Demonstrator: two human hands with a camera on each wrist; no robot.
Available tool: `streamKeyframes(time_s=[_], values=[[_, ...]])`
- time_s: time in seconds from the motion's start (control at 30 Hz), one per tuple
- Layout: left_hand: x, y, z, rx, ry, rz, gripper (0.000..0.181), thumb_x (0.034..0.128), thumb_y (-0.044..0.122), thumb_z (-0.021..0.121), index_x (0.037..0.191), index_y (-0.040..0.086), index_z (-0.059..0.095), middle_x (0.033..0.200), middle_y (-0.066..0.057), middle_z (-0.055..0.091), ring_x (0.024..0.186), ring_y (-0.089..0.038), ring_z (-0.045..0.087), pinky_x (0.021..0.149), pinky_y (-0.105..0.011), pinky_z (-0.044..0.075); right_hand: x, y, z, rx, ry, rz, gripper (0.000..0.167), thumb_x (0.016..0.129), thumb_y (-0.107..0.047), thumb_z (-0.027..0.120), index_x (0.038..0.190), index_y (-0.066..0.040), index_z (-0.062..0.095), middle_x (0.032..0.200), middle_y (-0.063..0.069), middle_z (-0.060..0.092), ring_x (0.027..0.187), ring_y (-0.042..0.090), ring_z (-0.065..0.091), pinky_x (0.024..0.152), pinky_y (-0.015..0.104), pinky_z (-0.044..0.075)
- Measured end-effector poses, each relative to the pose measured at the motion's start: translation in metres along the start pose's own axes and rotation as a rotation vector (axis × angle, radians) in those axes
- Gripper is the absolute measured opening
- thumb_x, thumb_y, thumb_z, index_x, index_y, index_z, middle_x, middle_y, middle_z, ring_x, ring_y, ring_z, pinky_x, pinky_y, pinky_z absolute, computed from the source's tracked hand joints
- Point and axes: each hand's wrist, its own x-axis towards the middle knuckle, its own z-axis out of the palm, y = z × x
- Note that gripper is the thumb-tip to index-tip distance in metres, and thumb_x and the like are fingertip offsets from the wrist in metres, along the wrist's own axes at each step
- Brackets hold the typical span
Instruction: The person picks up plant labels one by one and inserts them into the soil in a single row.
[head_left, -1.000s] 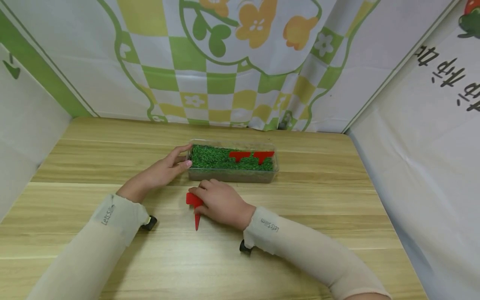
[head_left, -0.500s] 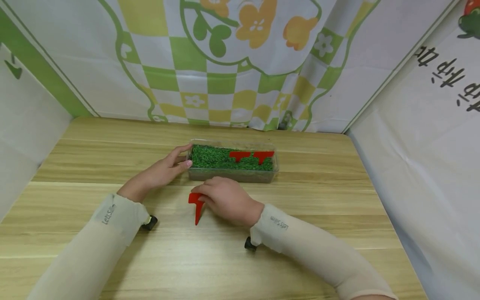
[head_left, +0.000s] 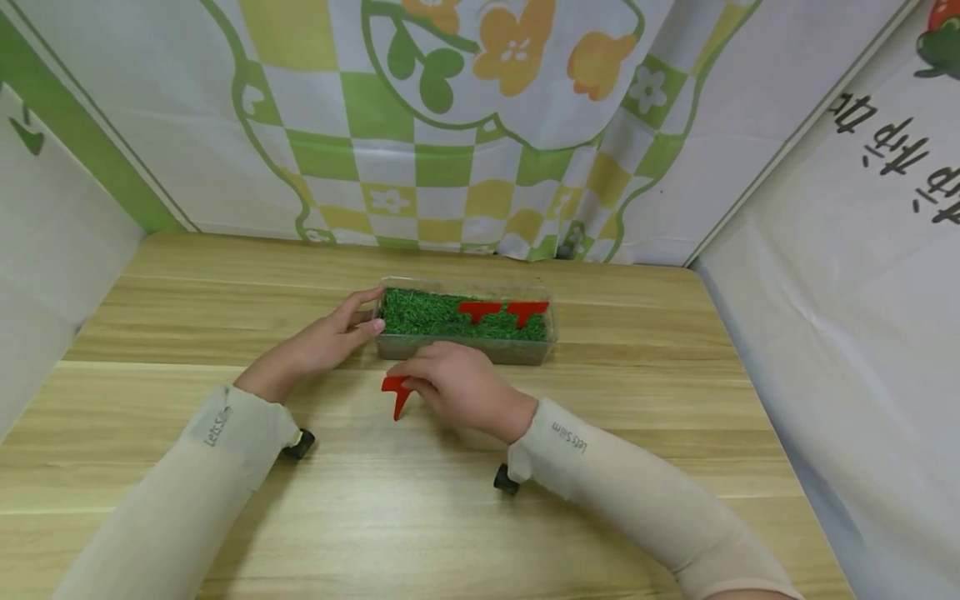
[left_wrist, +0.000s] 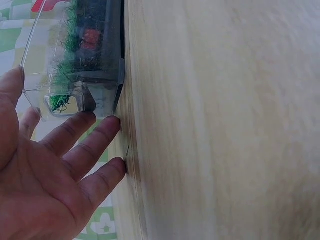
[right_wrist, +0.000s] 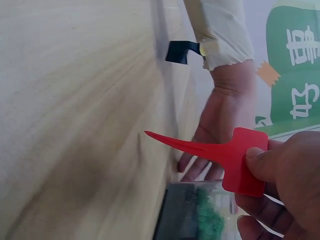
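Observation:
A clear plastic box (head_left: 517, 353) of dark soil topped with green artificial grass (head_left: 420, 312) stands on the table. Two red T-shaped plant labels (head_left: 480, 311) are upright in its right half. At the box's left end, my left hand (head_left: 318, 343) touches the wall and rim with spread, mostly straight fingers (left_wrist: 82, 147). My right hand (head_left: 468, 390) pinches another red plant label (head_left: 395, 385) by its wide head, just in front of the box. In the right wrist view, the thumb lies on the label's head (right_wrist: 243, 160), and its pointed stem is free.
The light wooden table (head_left: 360, 517) extends around the box. A green and white checked curtain (head_left: 450, 167) hangs along its back edge, and a white wall sheet (head_left: 847, 317) is at the right. Both wrists carry small black cameras.
My right hand has lifted the red plant label and moved slightly forward, towards the box; the label's stem looks tipped away more. My left hand and the box stay put.

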Motion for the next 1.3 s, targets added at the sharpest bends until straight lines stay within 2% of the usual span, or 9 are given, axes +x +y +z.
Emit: streamKeyframes(time_s=[0.2, 0.47, 0.63, 0.7, 1.0, 1.3], values=[[0.002, -0.001, 0.000, 0.004, -0.002, 0.006, 0.071, 0.1059, 0.051, 0.040, 0.162, 0.031, 0.003, 0.164, -0.022, 0.020, 0.149, -0.043, 0.025, 0.110, -0.066, 0.032, 0.003, 0.005, -0.019, 0.017, 0.061, -0.012, 0.025, 0.099, -0.018, 0.065, 0.123, -0.021, 0.073, 0.100, -0.007, 0.072, 0.084, 0.008, 0.063, 0.075, 0.022, 0.051], [0.002, 0.000, 0.000, 0.011, -0.003, 0.013, 0.071, 0.1060, 0.050, 0.041, 0.163, 0.030, 0.002, 0.162, -0.026, 0.023, 0.146, -0.046, 0.029, 0.110, -0.068, 0.032, 0.010, 0.014, -0.054, 0.006, 0.146, 0.035, 0.032, 0.099, -0.008, 0.061, 0.127, -0.018, 0.071, 0.098, -0.004, 0.070, 0.075, 0.007, 0.059, 0.066, 0.021, 0.047], [0.001, 0.000, 0.000, 0.017, 0.005, 0.011, 0.071, 0.1056, 0.051, 0.041, 0.163, 0.031, 0.003, 0.160, -0.029, 0.026, 0.145, -0.047, 0.031, 0.110, -0.068, 0.031, 0.016, 0.021, -0.071, 0.046, 0.202, 0.068, 0.031, 0.100, -0.009, 0.061, 0.129, -0.018, 0.071, 0.098, -0.003, 0.069, 0.075, 0.007, 0.056, 0.067, 0.024, 0.047], [0.001, -0.001, 0.000, 0.016, 0.006, 0.012, 0.071, 0.1056, 0.051, 0.041, 0.162, 0.031, 0.003, 0.160, -0.028, 0.026, 0.146, -0.046, 0.031, 0.110, -0.068, 0.032, 0.018, 0.024, -0.075, 0.048, 0.211, 0.083, 0.030, 0.101, -0.012, 0.061, 0.128, -0.019, 0.071, 0.099, -0.003, 0.069, 0.080, 0.009, 0.058, 0.070, 0.025, 0.048], [-0.001, -0.002, 0.000, -0.002, -0.002, -0.014, 0.070, 0.1042, 0.056, 0.039, 0.161, 0.040, 0.001, 0.161, -0.026, 0.025, 0.146, -0.046, 0.030, 0.109, -0.068, 0.032, 0.027, 0.036, -0.075, -0.006, 0.175, 0.131, 0.028, 0.102, -0.016, 0.061, 0.128, -0.020, 0.071, 0.103, -0.002, 0.071, 0.092, 0.015, 0.063, 0.081, 0.030, 0.051], [-0.002, -0.001, 0.001, -0.008, 0.005, -0.026, 0.068, 0.1051, 0.054, 0.039, 0.161, 0.041, 0.001, 0.161, -0.025, 0.027, 0.144, -0.045, 0.034, 0.111, -0.067, 0.031, 0.037, 0.048, -0.064, -0.078, 0.149, 0.159, 0.030, 0.103, -0.014, 0.057, 0.129, -0.020, 0.071, 0.103, -0.003, 0.070, 0.093, 0.014, 0.062, 0.080, 0.029, 0.051]])
